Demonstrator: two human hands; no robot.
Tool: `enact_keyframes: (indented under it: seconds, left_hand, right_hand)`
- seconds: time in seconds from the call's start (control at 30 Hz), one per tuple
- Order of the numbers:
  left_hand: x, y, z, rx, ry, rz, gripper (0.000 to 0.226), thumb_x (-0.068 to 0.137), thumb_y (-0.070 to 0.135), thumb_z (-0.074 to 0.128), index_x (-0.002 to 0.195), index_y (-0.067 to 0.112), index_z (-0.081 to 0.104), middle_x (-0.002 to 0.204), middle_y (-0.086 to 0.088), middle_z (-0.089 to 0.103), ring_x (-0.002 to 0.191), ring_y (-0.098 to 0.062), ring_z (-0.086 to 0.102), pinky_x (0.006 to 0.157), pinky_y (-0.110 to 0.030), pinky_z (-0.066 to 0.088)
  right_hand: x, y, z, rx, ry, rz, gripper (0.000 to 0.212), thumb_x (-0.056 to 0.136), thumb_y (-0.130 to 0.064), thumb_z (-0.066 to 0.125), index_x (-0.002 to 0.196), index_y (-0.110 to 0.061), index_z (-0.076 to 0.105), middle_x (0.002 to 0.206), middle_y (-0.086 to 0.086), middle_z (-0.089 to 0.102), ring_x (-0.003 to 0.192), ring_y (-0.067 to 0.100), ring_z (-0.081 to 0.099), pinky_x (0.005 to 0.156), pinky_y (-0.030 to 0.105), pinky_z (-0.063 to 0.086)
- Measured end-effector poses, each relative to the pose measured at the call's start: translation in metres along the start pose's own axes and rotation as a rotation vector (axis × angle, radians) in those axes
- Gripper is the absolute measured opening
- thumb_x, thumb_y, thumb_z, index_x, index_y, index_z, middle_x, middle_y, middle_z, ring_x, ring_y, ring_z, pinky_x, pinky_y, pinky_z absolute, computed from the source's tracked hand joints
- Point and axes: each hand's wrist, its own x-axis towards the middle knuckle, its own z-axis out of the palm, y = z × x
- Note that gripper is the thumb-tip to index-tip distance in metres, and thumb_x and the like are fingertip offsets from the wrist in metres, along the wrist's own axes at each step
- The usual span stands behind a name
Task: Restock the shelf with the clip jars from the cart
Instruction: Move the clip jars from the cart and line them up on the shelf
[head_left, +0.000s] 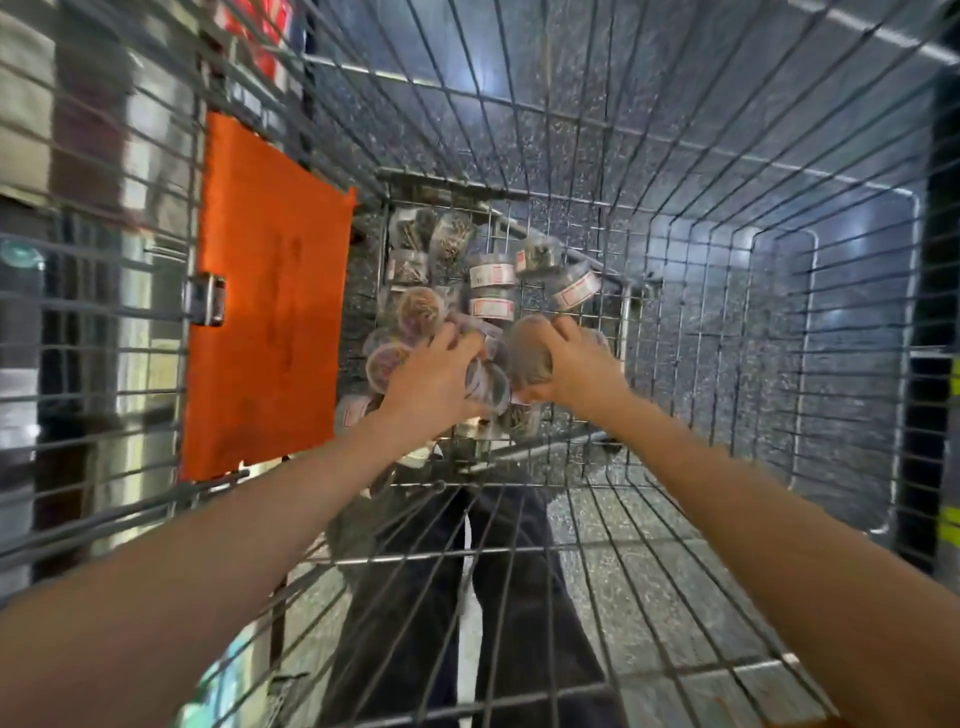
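Observation:
I look down into a wire cart (675, 197). Several clear round clip jars lie piled at its bottom, some with white and red labels (491, 273). My left hand (434, 371) reaches into the pile and its fingers curl over a clear jar (485, 384). My right hand (574, 366) grips another jar (527, 351) with a brownish lid, its fingers wrapped over the top. The two hands are close together over the near part of the pile. The shelf is not clearly in view.
An orange panel (270, 301) hangs on the cart's left wall beside a metal latch (208, 299). Wire walls rise on all sides around my arms. Dark trouser legs (467, 597) and speckled floor show through the near wall. Blurred shelving stands at the left.

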Motion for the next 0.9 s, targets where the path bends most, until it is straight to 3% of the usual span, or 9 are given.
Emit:
enact_keyframes:
  seconds: [0.23, 0.33, 0.4, 0.47, 0.53, 0.67, 0.9]
  left_hand:
    - [-0.008, -0.008, 0.010, -0.068, 0.098, 0.023, 0.071, 0.073, 0.046, 0.075, 0.132, 0.024, 0.043, 0.126, -0.004, 0.040, 0.121, -0.023, 0.035, 0.098, -0.035, 0.031]
    - [-0.006, -0.017, 0.009, -0.015, 0.134, 0.007, 0.081, 0.072, 0.055, 0.071, 0.139, 0.026, 0.037, 0.134, -0.003, 0.038, 0.129, -0.023, 0.028, 0.113, -0.040, 0.010]
    - [-0.002, -0.024, 0.007, 0.010, 0.154, -0.001, 0.087, 0.071, 0.066, 0.065, 0.142, 0.028, 0.032, 0.139, -0.003, 0.035, 0.135, -0.022, 0.022, 0.115, -0.043, -0.006]
    - [0.003, -0.031, 0.005, 0.011, 0.153, -0.017, 0.087, 0.074, 0.074, 0.052, 0.145, 0.031, 0.027, 0.144, -0.003, 0.031, 0.140, -0.022, 0.015, 0.114, -0.045, -0.011]
    - [0.006, -0.038, 0.004, -0.008, 0.135, -0.071, 0.078, 0.083, 0.070, 0.043, 0.147, 0.033, 0.020, 0.151, -0.003, 0.025, 0.142, -0.022, 0.010, 0.114, -0.047, -0.012]
    - [0.011, -0.050, 0.002, -0.022, 0.108, -0.184, 0.067, 0.090, 0.048, 0.051, 0.148, 0.033, 0.019, 0.155, -0.003, 0.017, 0.143, -0.024, 0.011, 0.115, -0.048, -0.006]
    - [0.016, -0.054, 0.006, -0.031, 0.120, -0.186, 0.068, 0.090, 0.055, 0.046, 0.148, 0.038, 0.014, 0.159, 0.005, 0.006, 0.144, -0.020, 0.014, 0.115, -0.049, -0.004]
  right_hand:
    - [0.010, 0.010, -0.008, -0.025, 0.099, -0.001, 0.081, 0.076, -0.061, 0.057, 0.142, -0.022, 0.030, 0.143, 0.000, 0.032, 0.134, 0.019, 0.022, 0.113, 0.042, 0.024]
    - [0.014, 0.008, -0.010, -0.070, 0.121, -0.062, 0.085, 0.078, -0.062, 0.055, 0.146, -0.021, 0.025, 0.149, 0.001, 0.026, 0.139, 0.021, 0.017, 0.117, 0.044, 0.015]
    - [0.015, 0.002, -0.012, -0.102, 0.092, -0.118, 0.085, 0.080, -0.061, 0.054, 0.148, -0.023, 0.020, 0.153, 0.000, 0.020, 0.142, 0.021, 0.011, 0.118, 0.045, 0.009]
    - [0.017, -0.004, -0.010, -0.146, 0.067, -0.181, 0.081, 0.083, -0.060, 0.051, 0.148, -0.026, 0.018, 0.156, -0.002, 0.014, 0.143, 0.020, 0.005, 0.118, 0.045, 0.004]
    - [0.021, -0.008, -0.004, -0.198, 0.069, -0.234, 0.073, 0.086, -0.059, 0.047, 0.147, -0.028, 0.023, 0.157, -0.002, 0.013, 0.144, 0.021, 0.003, 0.118, 0.047, 0.000]
    - [0.031, -0.014, 0.007, -0.191, 0.107, -0.236, 0.058, 0.089, -0.056, 0.046, 0.138, -0.027, 0.040, 0.155, 0.000, 0.020, 0.143, 0.024, 0.009, 0.115, 0.055, 0.000]
    - [0.039, -0.013, 0.017, -0.203, 0.189, -0.230, 0.057, 0.083, -0.049, 0.062, 0.131, -0.023, 0.051, 0.148, 0.003, 0.035, 0.139, 0.028, 0.023, 0.114, 0.058, -0.002]
